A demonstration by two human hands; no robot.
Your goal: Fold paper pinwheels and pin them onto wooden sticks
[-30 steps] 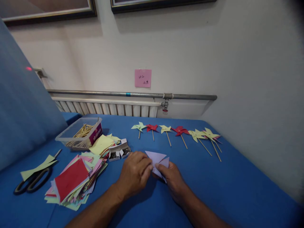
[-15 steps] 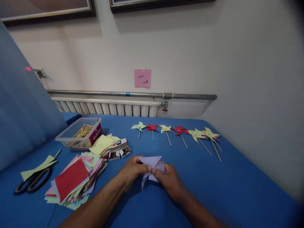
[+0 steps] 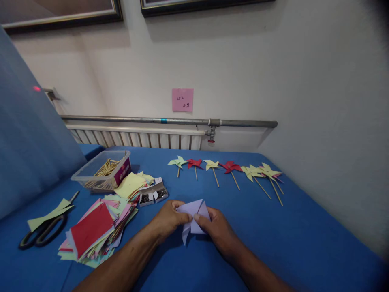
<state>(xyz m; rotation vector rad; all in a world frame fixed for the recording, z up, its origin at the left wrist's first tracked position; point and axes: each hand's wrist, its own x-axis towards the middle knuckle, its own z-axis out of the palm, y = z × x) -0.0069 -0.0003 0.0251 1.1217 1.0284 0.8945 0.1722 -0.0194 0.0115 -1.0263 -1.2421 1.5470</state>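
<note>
A lilac sheet of paper [image 3: 199,223], slit from its corners, is held between my two hands above the blue tabletop. My left hand [image 3: 172,219] pinches its left side, the thumb lying on top near the middle. On the right side, my right hand [image 3: 219,230] grips the sheet, with the thumb pressed close to the centre. One pointed flap hangs down at the lower left. The fingers beneath the paper are hidden.
Several finished paper pinwheels on sticks [image 3: 230,166] lie in a row at the back right. To the left are a plastic tub of sticks [image 3: 83,178], small boxes of metal pins [image 3: 153,194], a pile of coloured paper squares [image 3: 92,229] and scissors [image 3: 50,233] under green paper.
The flaps that were bent in towards the centre have opened out, and the lilac paper now lies flatter between my hands. Both thumbs have shifted slightly; the rest is unchanged.
</note>
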